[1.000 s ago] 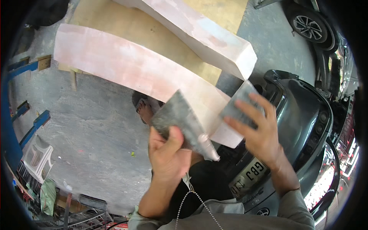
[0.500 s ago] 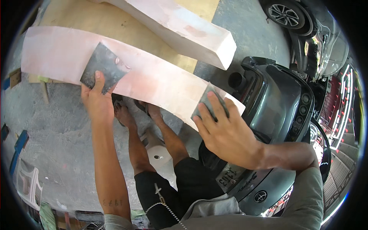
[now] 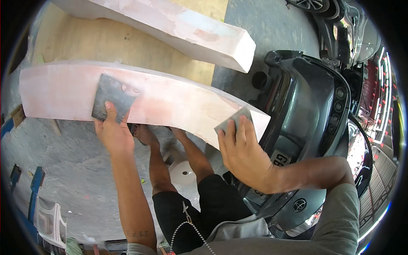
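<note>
- Gripping one flat grey plate (image 3: 107, 98), the person's left hand (image 3: 115, 137) is closed on its lower edge, thumb on top and fingers beneath; a little pale paste (image 3: 124, 88) clings near the plate's right edge.
- Over the right end of the nearer beam (image 3: 172, 102), the right hand (image 3: 248, 157) has its fingers laid nearly straight along one smaller grey spreader (image 3: 236, 114); its thumb is hidden, and I cannot tell how hard it presses.
- Two long pink-coated beams are here: the nearer beam, curved, beneath both hands, and the farther beam (image 3: 199, 32) lying on one tan board (image 3: 123, 40).
- Two cars stand to the right: one dark grey car (image 3: 312, 106), its rear just beside the nearer beam, and a second car (image 3: 357, 38) beyond it.
- One white stool (image 3: 182, 175) shows between two bare legs (image 3: 159, 170).
- One beaded chain (image 3: 188, 222) hangs above black shorts (image 3: 177, 212).
</note>
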Action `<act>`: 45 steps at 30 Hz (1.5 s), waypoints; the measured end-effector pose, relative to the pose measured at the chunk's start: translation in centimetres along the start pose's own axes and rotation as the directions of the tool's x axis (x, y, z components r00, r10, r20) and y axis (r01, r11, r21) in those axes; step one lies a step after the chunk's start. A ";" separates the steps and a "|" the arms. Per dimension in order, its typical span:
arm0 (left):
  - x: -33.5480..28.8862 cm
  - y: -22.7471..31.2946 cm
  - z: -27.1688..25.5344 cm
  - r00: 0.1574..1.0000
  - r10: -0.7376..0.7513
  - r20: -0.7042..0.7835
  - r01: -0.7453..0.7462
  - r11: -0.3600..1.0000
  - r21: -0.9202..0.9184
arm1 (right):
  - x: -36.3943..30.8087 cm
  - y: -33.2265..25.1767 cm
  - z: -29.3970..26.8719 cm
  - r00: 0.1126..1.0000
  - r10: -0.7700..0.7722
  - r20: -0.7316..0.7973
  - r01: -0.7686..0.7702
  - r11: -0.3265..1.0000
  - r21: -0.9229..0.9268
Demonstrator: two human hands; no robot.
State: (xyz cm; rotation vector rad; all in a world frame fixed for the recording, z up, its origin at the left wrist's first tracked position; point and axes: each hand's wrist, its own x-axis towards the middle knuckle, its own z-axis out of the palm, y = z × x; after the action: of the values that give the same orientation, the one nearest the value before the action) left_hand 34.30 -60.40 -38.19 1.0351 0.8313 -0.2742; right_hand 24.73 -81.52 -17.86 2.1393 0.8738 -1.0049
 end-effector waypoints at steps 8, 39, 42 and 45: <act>-0.6 1.7 -0.2 0.992 -0.076 0.101 0.088 0.989 -0.119 | -5.3 -1.7 -4.8 0.994 0.082 -0.078 -0.021 0.809 0.587; -21.5 8.3 0.6 0.172 0.036 0.984 -0.811 0.572 0.121 | -4.3 -6.9 2.8 0.989 -0.056 -0.137 -0.141 -0.647 -0.749; -21.1 6.9 -2.0 0.232 0.049 0.971 -0.888 0.417 0.191 | -2.9 -7.0 2.0 0.990 -0.037 -0.134 -0.132 -0.559 -0.819; -19.8 7.0 -3.8 0.352 0.101 0.930 -0.877 0.384 0.290 | -1.7 -5.4 0.9 1.000 0.001 0.006 0.005 -0.668 -0.744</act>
State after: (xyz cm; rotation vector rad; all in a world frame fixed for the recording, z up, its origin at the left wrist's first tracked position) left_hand 23.17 -57.05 -20.32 1.7676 -0.7153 -0.4668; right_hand 19.36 -79.48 -18.32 0.1013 1.0123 0.3033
